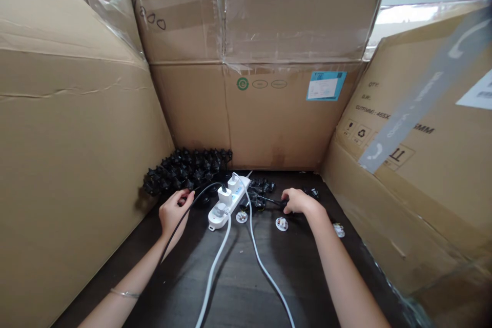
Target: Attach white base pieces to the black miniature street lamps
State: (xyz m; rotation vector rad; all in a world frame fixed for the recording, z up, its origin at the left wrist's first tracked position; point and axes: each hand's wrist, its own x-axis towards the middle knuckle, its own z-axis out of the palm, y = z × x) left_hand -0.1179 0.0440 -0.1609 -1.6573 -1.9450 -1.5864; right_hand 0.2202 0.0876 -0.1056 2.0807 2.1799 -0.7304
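My left hand (175, 213) is closed, thumb and fingers curled together beside the pile of black spiky parts (188, 166). Something dark shows between its fingers, too small to name. A black cable (184, 215) passes in front of that wrist and runs to a white plug on the power strip (217, 218). On the other side, my right hand (298, 201) grips a small black part (284, 204) with a thin black lead, mostly hidden by the fingers. The lead reaches toward a heap of black pieces (259, 192) behind the strip.
White round circuit discs (282, 224) lie on the dark tabletop (246, 277), one near my right forearm. White cables (221, 261) run toward me. Tall cardboard boxes (269, 123) close in the back, left and right sides.
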